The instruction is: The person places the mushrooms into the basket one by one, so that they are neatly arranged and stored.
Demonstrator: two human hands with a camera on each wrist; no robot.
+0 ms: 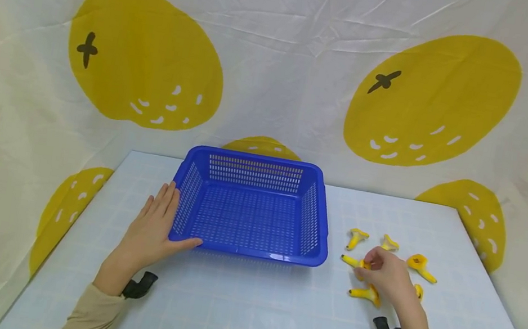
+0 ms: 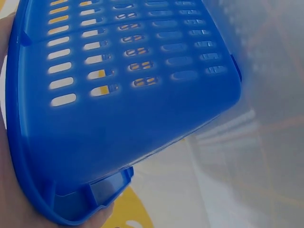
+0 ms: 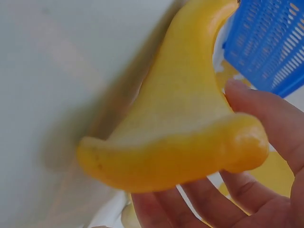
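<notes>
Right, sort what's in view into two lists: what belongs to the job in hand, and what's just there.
Likely in the job:
blue basket, touched by the left hand
yellow mushroom, at the fingertips of the right hand
other yellow mushrooms scattered nearby

Likely just there:
patterned backdrop
pale table covering
black pieces at both wrists

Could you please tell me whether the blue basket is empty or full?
The blue basket is empty: in the head view its slotted bottom lies bare, and the yellow mushrooms are outside it, to its right.
</notes>
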